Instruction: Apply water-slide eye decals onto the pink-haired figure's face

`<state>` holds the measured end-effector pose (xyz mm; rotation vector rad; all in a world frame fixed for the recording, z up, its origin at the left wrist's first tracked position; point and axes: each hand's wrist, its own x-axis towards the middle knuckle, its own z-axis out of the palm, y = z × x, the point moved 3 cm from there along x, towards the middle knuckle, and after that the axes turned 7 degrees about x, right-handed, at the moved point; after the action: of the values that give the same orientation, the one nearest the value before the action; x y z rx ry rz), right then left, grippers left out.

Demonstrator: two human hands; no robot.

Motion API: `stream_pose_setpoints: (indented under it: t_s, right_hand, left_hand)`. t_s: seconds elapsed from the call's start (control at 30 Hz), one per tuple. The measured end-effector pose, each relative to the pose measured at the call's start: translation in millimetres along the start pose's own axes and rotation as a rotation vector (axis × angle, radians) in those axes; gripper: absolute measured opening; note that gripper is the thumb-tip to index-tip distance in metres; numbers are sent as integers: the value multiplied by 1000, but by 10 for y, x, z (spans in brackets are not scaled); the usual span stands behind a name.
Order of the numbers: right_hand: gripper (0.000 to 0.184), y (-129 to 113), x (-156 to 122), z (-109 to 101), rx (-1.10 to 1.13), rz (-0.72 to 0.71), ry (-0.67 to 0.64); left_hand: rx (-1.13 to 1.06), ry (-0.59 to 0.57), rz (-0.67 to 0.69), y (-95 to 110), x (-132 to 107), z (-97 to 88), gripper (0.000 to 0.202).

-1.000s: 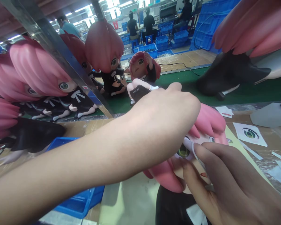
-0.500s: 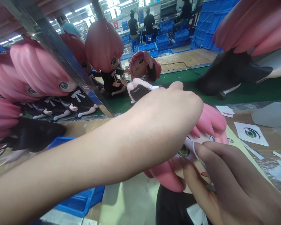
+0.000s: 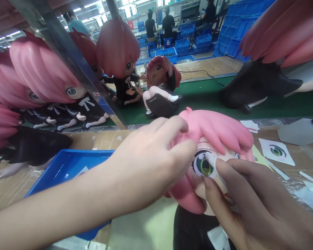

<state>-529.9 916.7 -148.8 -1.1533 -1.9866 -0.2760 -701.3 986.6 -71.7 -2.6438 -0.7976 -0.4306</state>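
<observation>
A pink-haired figure (image 3: 219,126) in a black dress with a white bow (image 3: 219,238) lies in front of me, face up. My right hand (image 3: 255,205) rests at its face, holding nothing. A white finger cot (image 3: 211,160) covers the index fingertip, which presses on the upper part of the green eye decal (image 3: 203,165); the thumb is apart from it, by the eye's lower edge. My left hand (image 3: 156,156) hovers beside the eye, over the pink hair, with its fingers curled in. Whatever those fingers may hold is hidden.
A blue tray (image 3: 52,173) stands left, partly under my left forearm. On the right lie an eye decal sheet (image 3: 276,151) and paper strips. Several similar figures line the green conveyor belt (image 3: 198,93); a metal post (image 3: 78,66) rises at left. People sit in the background.
My left hand has drawn back left and down from above the figure's head, uncovering the eye decal and hair. My right hand stays nearly still at the eye.
</observation>
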Motion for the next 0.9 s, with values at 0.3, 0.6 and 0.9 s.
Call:
stream_pose_setpoints:
  t_s: [0.3, 0.6, 0.9]
  right_hand:
    - [22, -11, 56, -22, -106, -79, -31]
    - [35, 42, 91, -3, -143, -86, -51]
    - [53, 146, -44, -66, 1, 17, -34]
  left_hand:
    - [-62, 31, 58, 95, -111, 77, 29]
    - [-37, 90, 88, 110, -104, 71, 30]
    - [-41, 54, 62, 156, -86, 90, 32]
